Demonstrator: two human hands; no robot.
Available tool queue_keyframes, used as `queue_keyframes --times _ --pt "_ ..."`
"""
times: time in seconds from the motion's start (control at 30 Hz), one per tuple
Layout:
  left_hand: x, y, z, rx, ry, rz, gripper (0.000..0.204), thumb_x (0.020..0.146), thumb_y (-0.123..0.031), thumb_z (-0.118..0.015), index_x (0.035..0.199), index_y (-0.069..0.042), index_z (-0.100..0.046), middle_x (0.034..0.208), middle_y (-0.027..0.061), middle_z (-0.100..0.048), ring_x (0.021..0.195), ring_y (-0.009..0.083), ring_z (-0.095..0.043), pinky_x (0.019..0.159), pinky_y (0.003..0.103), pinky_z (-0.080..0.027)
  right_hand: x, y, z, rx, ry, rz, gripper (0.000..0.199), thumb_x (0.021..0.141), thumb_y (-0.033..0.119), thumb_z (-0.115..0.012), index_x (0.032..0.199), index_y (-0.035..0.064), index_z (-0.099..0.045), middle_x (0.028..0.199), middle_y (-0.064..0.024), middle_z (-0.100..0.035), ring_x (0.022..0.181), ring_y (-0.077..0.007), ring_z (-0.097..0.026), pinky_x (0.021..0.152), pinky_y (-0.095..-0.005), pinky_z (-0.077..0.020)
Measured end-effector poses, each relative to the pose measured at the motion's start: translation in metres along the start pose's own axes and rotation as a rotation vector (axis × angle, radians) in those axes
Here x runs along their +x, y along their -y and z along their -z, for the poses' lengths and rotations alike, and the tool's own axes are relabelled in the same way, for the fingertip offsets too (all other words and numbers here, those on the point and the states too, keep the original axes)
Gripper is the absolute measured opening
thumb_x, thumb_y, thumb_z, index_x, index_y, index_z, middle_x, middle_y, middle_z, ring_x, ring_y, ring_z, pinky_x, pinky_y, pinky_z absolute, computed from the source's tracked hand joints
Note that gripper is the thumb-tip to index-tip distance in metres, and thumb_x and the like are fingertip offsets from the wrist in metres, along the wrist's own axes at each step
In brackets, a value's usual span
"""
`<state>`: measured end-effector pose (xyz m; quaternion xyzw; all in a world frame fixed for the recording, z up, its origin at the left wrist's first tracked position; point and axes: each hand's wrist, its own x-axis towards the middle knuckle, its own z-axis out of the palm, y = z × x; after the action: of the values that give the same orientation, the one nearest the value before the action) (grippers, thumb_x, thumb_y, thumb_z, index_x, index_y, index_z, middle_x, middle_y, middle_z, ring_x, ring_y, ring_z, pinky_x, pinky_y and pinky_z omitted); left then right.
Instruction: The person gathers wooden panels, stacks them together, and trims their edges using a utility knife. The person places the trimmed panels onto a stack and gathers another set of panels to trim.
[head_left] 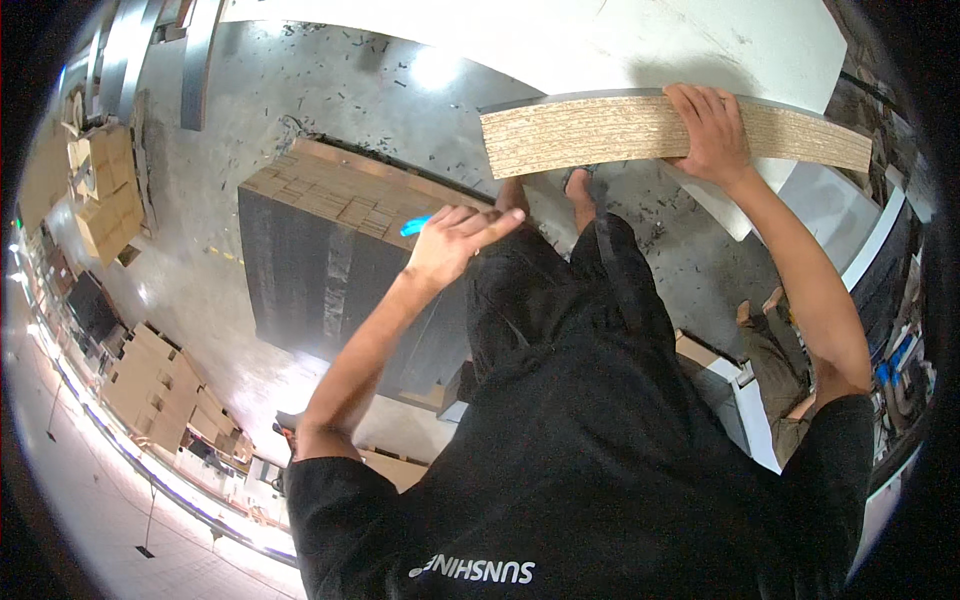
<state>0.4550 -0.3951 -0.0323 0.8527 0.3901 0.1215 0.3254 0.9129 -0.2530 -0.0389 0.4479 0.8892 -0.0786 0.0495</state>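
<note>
My right hand point(712, 130) lies over the top edge of a long stack of flat brown cardboard sheets point(600, 130), which stands on edge against a white table point(640, 40). My left hand point(455, 240) hangs free with its fingers spread, just above the right corner of a tall black-wrapped pallet stack point(330, 270) topped with brown cardboard pieces. A small blue thing point(414, 226) shows beside my left hand's fingers; whether the hand touches it I cannot tell. My black shirt and trousers fill the lower middle, and my feet stand under the table's edge.
Grey concrete floor point(330, 90) with dark scraps lies around the pallet. Cardboard boxes point(100, 190) stand at the far left and more boxes point(160, 390) at the lower left. A white machine edge and another person's legs point(770, 350) are at the right.
</note>
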Motion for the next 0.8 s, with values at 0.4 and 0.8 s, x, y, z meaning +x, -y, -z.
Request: queue_keyframes --times 0.4,0.8 --pt "0.079 0.047 0.01 -0.278 -0.474 0.32 0.066 0.094 0.01 -0.062 0.152 -0.022 -0.065 0.147 0.0161 -0.068 0.122 0.0373 -0.074 0.098 0.045 -0.062 0.006 0.001 -0.001 0.022 -0.031 0.005 0.105 0.07 0.055 -0.093 0.154 0.0093 -0.05 0.146 -0.0116 -0.058 0.133 -0.0323 -0.055 0.117 -0.0529 -0.0369" --pt "0.006 0.039 -0.016 0.051 -0.443 0.127 0.075 0.083 0.0 -0.071 0.151 -0.031 -0.066 0.151 0.0263 -0.064 0.096 0.0305 -0.078 0.074 0.041 -0.064 0.009 0.003 0.001 0.018 -0.07 0.011 0.103 0.07 0.058 -0.091 0.153 0.0114 -0.053 0.143 -0.0078 -0.061 0.132 -0.0295 -0.057 0.117 -0.05 -0.0379"
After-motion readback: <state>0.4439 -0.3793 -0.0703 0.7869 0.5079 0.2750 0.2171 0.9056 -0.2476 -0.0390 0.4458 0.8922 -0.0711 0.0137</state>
